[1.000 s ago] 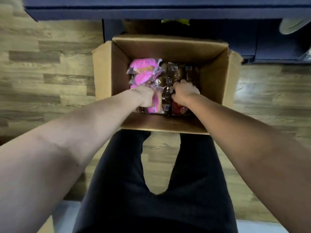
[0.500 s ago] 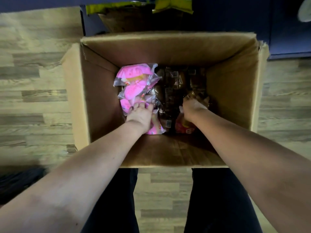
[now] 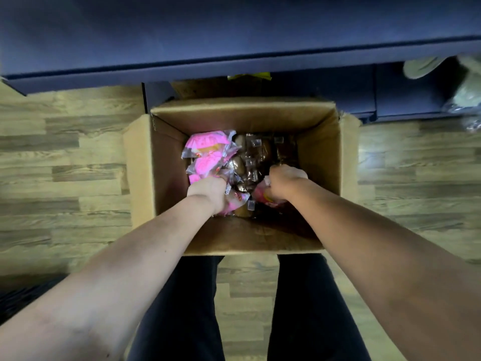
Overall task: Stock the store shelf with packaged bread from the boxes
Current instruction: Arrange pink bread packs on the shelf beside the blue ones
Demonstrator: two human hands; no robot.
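The fingers of my left hand are curled down and clenched on the pink bread packs, which are stacked along the left side of the cardboard box. The fingertips are hidden under the knuckles. To the right, the fingers of my right hand are likewise curled, grasping a pink-and-red pack near the middle of the box. Between and beyond the two hands lie brown bread packs in clear wrap, touching the pink ones. The box stands open on the wood floor, side flaps folded out, just in front of my legs. The dark blue shelf runs across beyond the far rim. Under its edge a second box sits just behind the first, and pale wrapped items show at far right. The box walls rise on either side of my wrists, the left wall nearer. The box top is open above both hands.
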